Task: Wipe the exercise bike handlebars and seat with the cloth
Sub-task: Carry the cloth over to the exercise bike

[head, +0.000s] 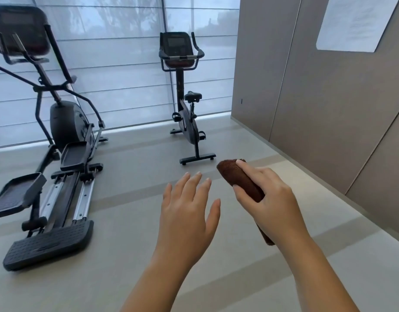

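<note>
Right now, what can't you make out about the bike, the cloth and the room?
Head view only.
Cloth: the right hand covers its middle.
Exercise bike screen: too small to read.
Cross trainer console: blurred, cut by the left edge.
Wall notice: cut by the top edge, text blurred.

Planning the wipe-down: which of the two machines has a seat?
The upright bike nearer the wall; the elliptical on the left has foot platforms instead.

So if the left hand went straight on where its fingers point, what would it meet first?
The open left hand points over bare grey floor toward the black upright exercise bike. It would probably meet the bike's rear floor bar first, though depth is unclear.
</note>
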A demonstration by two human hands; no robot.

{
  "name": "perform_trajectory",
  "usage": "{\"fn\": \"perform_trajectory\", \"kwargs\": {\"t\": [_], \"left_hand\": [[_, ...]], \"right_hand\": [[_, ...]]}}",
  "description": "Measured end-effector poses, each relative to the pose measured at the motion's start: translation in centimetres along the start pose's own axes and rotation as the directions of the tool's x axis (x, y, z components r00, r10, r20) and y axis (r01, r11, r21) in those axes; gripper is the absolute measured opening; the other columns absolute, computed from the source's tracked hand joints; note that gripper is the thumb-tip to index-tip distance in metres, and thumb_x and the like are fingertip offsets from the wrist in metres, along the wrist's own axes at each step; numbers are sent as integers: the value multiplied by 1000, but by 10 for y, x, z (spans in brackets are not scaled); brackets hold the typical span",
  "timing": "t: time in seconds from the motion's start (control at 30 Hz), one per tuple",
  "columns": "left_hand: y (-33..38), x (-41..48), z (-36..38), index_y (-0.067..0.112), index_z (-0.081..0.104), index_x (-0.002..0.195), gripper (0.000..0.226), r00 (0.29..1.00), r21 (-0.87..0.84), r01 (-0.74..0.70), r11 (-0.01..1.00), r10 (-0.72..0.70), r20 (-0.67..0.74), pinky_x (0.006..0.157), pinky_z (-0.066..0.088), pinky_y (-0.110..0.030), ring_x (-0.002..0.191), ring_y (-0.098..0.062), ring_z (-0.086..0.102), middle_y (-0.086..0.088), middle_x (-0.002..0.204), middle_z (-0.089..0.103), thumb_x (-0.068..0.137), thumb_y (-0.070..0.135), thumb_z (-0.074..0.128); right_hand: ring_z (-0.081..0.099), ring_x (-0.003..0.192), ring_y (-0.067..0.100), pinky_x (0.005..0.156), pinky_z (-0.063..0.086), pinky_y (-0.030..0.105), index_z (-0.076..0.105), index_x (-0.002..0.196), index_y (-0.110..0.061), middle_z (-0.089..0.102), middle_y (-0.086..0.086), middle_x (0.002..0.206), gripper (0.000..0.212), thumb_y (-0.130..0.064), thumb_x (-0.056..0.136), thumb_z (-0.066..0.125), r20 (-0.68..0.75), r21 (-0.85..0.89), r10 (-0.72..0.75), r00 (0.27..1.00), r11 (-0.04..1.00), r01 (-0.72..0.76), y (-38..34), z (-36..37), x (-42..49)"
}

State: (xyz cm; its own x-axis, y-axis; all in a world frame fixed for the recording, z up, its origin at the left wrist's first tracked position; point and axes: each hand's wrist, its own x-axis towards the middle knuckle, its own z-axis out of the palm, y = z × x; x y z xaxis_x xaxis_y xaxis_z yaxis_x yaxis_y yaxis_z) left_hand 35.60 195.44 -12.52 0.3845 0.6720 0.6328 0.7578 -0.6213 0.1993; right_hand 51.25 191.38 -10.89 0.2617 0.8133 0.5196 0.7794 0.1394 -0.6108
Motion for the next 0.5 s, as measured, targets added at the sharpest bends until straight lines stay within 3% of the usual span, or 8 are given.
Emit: {"fn": "perform_trajectory", "kwargs": {"t": [0.3,0.4,0.5], "left_hand": [[-103,104,87,10,62,113,44,998,-11,57,998,-57,-1,95,38,-51,114,-29,55,-9,117,62,87,36,39],[-152,141,121,10,61,113,44,998,-20,68,998,-67,11,94,39,-52,115,-30,55,-9,118,62,87,37,38],[-211,189,147,9,61,113,45,993,-30,118,993,-118,-1,94,40,-52,114,-32,54,-10,118,62,87,37,38]], "right_hand": [[56,91,13,72,48,20,49,129,-34,58,-6,106,49,-36,81,60,69,41,13,998,999,-16,42,98,131],[55,90,12,72,49,23,49,128,-35,58,-7,104,48,-34,82,61,73,30,14,997,999,-17,52,142,184],[55,88,11,70,43,16,50,128,-36,58,-7,103,47,-33,82,61,88,21,8,996,1000,-10,54,189,249]]}}
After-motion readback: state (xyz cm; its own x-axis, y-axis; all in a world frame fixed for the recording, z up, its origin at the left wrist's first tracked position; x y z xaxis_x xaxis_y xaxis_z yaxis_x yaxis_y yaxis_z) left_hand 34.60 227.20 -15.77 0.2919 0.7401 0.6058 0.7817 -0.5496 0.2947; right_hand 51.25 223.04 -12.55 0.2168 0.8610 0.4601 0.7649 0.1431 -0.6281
